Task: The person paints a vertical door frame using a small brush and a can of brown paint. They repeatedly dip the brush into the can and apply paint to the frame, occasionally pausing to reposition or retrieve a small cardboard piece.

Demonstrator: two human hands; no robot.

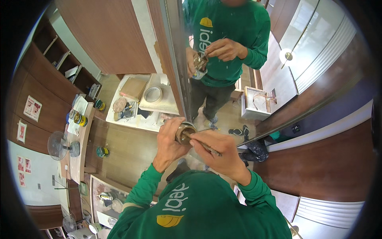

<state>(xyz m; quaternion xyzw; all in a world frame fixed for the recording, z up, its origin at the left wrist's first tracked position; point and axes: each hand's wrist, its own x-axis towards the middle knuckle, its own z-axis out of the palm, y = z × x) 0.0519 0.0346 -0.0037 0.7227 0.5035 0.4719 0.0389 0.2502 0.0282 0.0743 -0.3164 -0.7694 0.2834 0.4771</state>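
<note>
My left hand [170, 139] is wrapped round a small open can [184, 126] with brown, paint-like stuff inside. In the fingers of my right hand [219, 152] is a thin stick [217, 153], pinched and slanting toward the can's mouth. Whether it has bristles, I cannot tell; its far end is at or inside the can. Both hands are close together in front of my chest, just before a tall mirror [223, 93]. The mirror reflects my green sleeves, both hands and the can, with the brown contents showing on its side.
Left of the mirror, a white worktop [159, 104] bears a round tin [153, 95], a box and rags. Further left are a desk with cans [80, 120], a fan [58, 145] and a can on the floor [102, 152]. A brown panel [318, 167] stands at right.
</note>
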